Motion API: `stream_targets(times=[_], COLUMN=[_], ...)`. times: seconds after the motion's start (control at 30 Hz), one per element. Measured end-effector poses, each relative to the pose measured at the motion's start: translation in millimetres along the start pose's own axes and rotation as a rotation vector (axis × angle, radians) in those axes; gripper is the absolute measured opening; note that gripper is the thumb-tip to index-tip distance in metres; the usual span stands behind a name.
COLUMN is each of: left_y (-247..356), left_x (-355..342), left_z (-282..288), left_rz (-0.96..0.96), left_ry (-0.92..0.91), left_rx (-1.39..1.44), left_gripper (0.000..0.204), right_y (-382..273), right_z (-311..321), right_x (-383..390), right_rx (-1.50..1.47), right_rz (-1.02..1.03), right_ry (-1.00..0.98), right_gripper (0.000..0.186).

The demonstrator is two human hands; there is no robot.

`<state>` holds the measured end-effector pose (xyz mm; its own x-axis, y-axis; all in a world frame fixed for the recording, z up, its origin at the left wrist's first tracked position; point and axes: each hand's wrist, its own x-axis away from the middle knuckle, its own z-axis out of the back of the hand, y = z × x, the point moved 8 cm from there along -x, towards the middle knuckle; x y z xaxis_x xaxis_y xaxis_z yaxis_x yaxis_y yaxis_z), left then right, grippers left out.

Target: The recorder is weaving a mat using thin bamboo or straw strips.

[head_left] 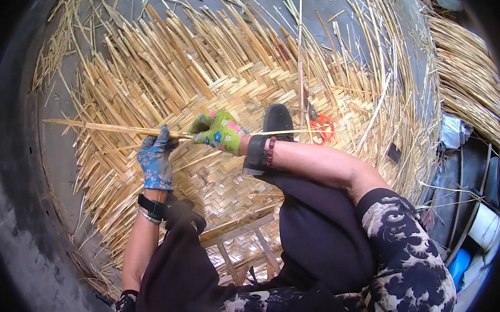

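In the head view, the left hand (pixel 155 161), in a blue flowered glove, sat just left of the frame's centre, its fingers curled shut around a long pale bamboo strip (pixel 110 128) that ran nearly level from the left-middle of the frame toward the centre. The right hand (pixel 219 131), in a green glove with pink and blue flowers, was just to the right of the left one and a little higher, closed on the same strip, so the 2 hands gripped it close together. A thinner pale end of the strip went on past the right hand toward the right. Beneath both hands lay a large woven bamboo mat (pixel 208 86) with a herringbone pattern, filling the upper and middle frame, its unwoven strip ends fanning outward at the upper left and along the top. A black shoe (pixel 278 119) rested on the mat just right of the right hand, and red-handled scissors (pixel 322 129) lay on the mat just beyond the shoe, at centre right. The right wrist wore a dark beaded bracelet (pixel 270 151) and the left wrist a black band (pixel 151 206). A low wooden stool (pixel 245 243) showed at lower centre between the dark trouser legs. A bundle of loose bamboo strips (pixel 469 77) lay piled at the upper right.
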<state>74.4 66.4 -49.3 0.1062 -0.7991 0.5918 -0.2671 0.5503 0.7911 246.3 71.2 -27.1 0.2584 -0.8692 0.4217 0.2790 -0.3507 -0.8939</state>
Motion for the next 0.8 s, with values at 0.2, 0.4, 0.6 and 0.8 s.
stream_targets(times=[0.2, 0.4, 0.6, 0.8], left_y=[-4.6, -7.5, 4.4, -2.5], left_x=[14.1, 21.9, 6.2, -2.1], left_z=[-35.1, -59.1, -19.9, -7.3], left_rz=[0.158, 0.1, 0.032, 0.022], left_ry=[-0.316, -0.31, -0.019, -0.02], left_rx=[-0.011, 0.058, -0.001, 0.021], left_gripper=[0.024, 0.017, 0.018, 0.02], right_y=[0.7, 11.0, 44.2, 165.3], right_z=[7.7, 19.6, 199.4, 263.9], right_x=[-3.9, -4.9, 55.9, 201.1], right_rx=[-0.551, 0.064, -0.074, 0.095], right_rz=[0.04, 0.058, 0.372, -0.269], right_ry=[0.049, -0.085, 0.534, 1.003], right_gripper=[0.017, 0.021, 0.024, 0.014])
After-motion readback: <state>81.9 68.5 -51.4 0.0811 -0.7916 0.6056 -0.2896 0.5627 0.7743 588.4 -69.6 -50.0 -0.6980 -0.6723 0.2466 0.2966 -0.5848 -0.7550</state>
